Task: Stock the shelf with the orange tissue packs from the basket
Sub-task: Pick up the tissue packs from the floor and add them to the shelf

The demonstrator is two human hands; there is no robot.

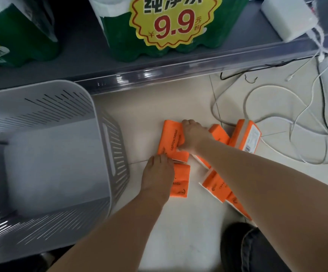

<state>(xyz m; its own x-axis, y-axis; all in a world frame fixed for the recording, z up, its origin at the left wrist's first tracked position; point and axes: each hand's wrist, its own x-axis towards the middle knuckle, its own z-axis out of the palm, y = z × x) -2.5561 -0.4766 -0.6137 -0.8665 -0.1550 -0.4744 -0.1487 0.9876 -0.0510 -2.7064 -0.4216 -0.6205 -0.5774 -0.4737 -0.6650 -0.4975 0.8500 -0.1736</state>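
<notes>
Several orange tissue packs lie scattered on the pale tiled floor below the shelf (pixel 179 75). My right hand (pixel 194 136) grips one pack (pixel 169 138) printed "COTTON TISSUE", fingers over its far end and thumb at its near end. My left hand (pixel 157 175) lies flat on a second pack (pixel 181 183), fingertips touching the near edge of the first. More packs lie under my right forearm (pixel 218 185), and one stands on its side (pixel 247 136). The grey slotted basket (pixel 110 150) stands at the left, with no packs inside it.
On the shelf stand green paper-roll packs (pixel 118 40) with a yellow 9.9 price tag (pixel 171 22), plus a white box (pixel 288 18). White and black cables (pixel 277 107) loop over the floor at the right. My dark-trousered knee (pixel 257 250) is at the bottom right.
</notes>
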